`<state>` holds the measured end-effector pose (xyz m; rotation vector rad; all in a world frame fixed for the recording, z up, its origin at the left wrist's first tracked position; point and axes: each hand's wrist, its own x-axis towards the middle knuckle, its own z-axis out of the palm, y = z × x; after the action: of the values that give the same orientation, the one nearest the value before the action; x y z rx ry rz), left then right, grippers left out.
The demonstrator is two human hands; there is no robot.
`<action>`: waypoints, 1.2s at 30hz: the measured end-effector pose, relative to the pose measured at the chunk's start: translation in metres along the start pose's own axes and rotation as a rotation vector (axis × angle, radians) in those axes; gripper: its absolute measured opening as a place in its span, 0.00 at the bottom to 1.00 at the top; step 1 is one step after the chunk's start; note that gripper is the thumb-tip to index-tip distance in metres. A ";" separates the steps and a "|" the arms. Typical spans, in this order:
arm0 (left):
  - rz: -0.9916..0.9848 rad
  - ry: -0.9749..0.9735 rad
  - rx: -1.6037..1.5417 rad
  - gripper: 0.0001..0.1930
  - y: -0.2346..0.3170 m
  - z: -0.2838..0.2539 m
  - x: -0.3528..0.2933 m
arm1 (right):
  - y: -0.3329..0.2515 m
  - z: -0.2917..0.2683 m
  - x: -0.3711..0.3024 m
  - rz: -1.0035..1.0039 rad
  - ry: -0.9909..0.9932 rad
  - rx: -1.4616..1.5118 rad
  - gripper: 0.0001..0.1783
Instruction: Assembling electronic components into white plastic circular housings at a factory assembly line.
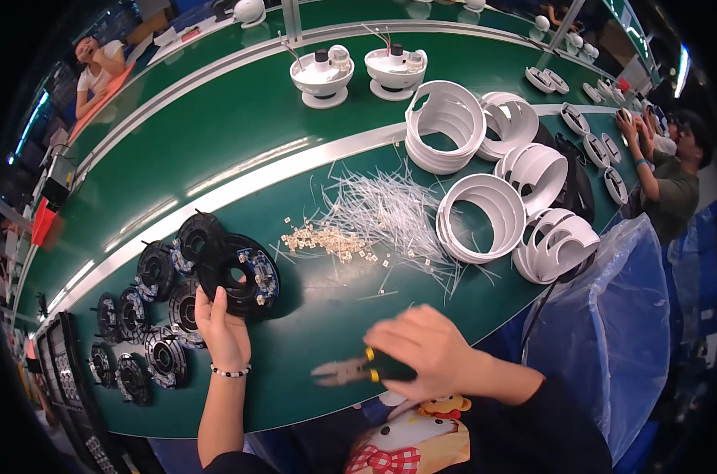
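Note:
My left hand is closed on the lower edge of a round black plastic base, tilted up above the table. A blue circuit board with small white connectors curves along the base's right side. My right hand grips a pair of diagonal cutters with black and yellow handles. Their jaws point left, apart from the base. Beyond my hands lie a heap of clear cut strips that look like cable-tie ends, and a pile of small cream-coloured connector pieces.
Several similar black bases lie at left beside a black tray. White ribbed plastic rings stand at right, near a clear plastic bag. Two white domed units sit on the conveyor. Other people sit along the line.

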<state>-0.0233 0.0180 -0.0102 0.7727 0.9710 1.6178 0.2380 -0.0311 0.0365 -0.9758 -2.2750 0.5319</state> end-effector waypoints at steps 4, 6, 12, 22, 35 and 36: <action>-0.016 -0.030 0.007 0.15 -0.001 0.000 -0.002 | -0.002 0.002 -0.030 0.230 -0.351 0.013 0.21; -0.019 -0.040 -0.008 0.14 -0.003 0.006 -0.002 | 0.006 0.005 -0.033 0.291 -0.272 -0.071 0.20; -0.054 -0.034 -0.015 0.13 -0.011 0.005 -0.002 | 0.018 0.012 -0.004 0.261 0.152 -0.179 0.20; -0.059 0.021 -0.028 0.16 -0.007 -0.010 0.000 | -0.017 0.075 -0.007 0.094 -0.078 -0.063 0.27; -0.061 -0.021 -0.044 0.20 -0.009 -0.006 -0.002 | 0.064 -0.047 -0.013 0.378 0.247 -0.658 0.18; -0.075 -0.028 -0.051 0.21 -0.009 -0.006 -0.002 | 0.070 -0.050 -0.020 0.410 0.225 -0.673 0.14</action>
<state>-0.0242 0.0154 -0.0211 0.7142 0.9245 1.5575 0.3183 0.0054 0.0265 -1.7473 -2.0747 -0.2138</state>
